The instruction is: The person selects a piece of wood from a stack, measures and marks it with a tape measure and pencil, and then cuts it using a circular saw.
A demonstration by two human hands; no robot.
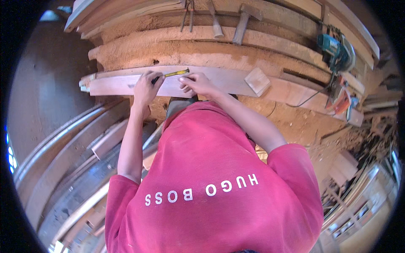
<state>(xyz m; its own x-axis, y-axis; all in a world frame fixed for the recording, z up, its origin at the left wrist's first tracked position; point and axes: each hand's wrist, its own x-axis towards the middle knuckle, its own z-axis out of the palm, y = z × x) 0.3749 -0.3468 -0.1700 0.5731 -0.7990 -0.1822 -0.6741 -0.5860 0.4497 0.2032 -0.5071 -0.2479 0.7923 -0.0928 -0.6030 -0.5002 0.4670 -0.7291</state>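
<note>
My left hand (145,86) is closed around the dark end of a narrow yellow strip (174,73), which looks like a tape measure blade and reaches right to a small dark tip. My right hand (196,84) is just below that tip, fingers curled; what they hold, if anything, is hidden. Both hands are over a pale plank (118,86) lying across the bench, close against my body. A square wood block (256,81) sits on the plank to the right of my right hand.
Along the dusty bench's back lie pliers-like tool (187,14), a chisel-like tool (216,27) and a hammer (240,29). At right are a teal power saw (331,48) and orange tool (337,101). Long boards (63,143) fill the lower left; wood scraps (341,168) lie at right.
</note>
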